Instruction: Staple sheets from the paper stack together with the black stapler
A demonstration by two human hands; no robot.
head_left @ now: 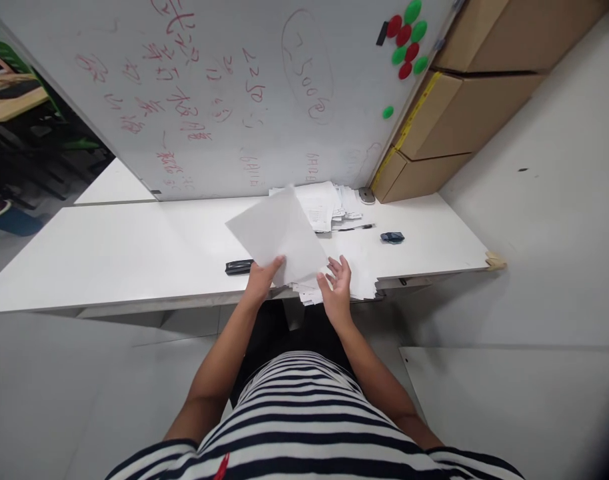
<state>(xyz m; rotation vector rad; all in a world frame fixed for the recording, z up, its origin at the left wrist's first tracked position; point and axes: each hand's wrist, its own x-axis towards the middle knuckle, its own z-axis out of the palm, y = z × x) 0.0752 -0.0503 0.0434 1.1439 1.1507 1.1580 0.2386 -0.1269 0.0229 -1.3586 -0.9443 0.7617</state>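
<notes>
Plainly, the left hand [264,277] held a white sheet [282,233] over the desk [134,253]

The sheet was raised at the near side of the desk, turned so that one corner pointed away toward the far side. The left hand gripped its near edge, thumb flat on top and the other fingers hidden beneath. The right hand [338,287] was open, fingers parted and slightly bent, close by the sheet's right corner; whether it touched paper could not be told.

Under and to the right of the sheet lay loose papers [364,275], some jutting past the near edge of the desk. Just left of the sheet was a long black object [238,267], partly covered by it. Beyond, a paper pile [320,205] lay against the foot of the whiteboard [204,133], with a pen [359,227] on its near side. A small dark blue object [392,237] lay farther right, and a round grey object [366,195] stood between the pile and the stacked cardboard boxes [449,117]. Red writing covered much of the whiteboard, with red and green magnets [403,35] grouped at its far right. A blue bin [15,222] stood on the floor at far left.
</notes>
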